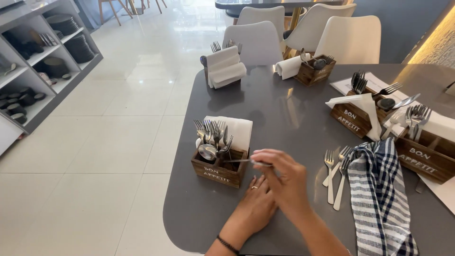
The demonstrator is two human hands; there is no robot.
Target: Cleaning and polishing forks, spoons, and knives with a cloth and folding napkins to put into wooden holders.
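My right hand (284, 182) pinches the end of a piece of silver cutlery (241, 160), whose other end reaches into a wooden cutlery box (219, 169) near the table's front left. That box holds several forks, a spoon and white napkins. My left hand (256, 204) lies flat on the grey table (279, 109), just under the right hand, holding nothing. A ring is on one finger and a dark band on the wrist. Three loose forks (334, 173) lie to the right of my hands, beside a blue and white checked cloth (379, 199).
More wooden cutlery boxes stand at the far left (222, 71), far middle (313, 68) and right (360, 111), (424, 151). White chairs (350, 38) line the far edge. A shelf of dark dishes (52, 52) stands left across the tiled floor.
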